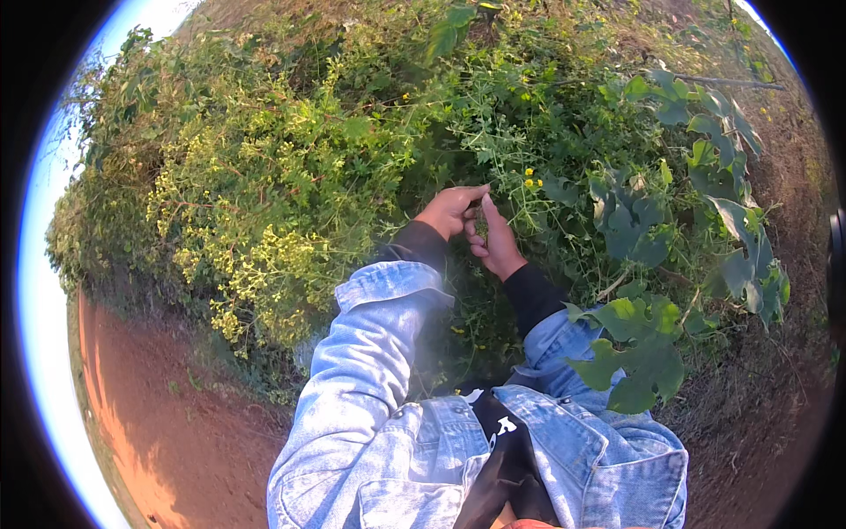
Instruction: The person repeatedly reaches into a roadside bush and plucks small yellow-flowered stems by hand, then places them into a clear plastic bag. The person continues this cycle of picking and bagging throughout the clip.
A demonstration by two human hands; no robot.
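Observation:
My left hand (451,210) reaches in among leafy green stems, its fingers bent and its fingertips close to those of my right hand. Just beside it is my right hand (494,237), thumb raised and other fingers curled in towards the palm. Something greenish shows inside that curl; whether it is held or is foliage behind cannot be told. What the left fingertips pinch, if anything, is too small to see. Small yellow flowers (531,178) on thin green stems stand just right of and above the fingertips.
A bush with yellow-green flower clusters (264,264) spreads on the left. Broad lobed leaves (638,354) overhang my right sleeve, and more large leaves (733,132) rise further right. A thin bare stick (733,82) lies at the upper right. Reddish bare soil (172,383) runs along the lower left.

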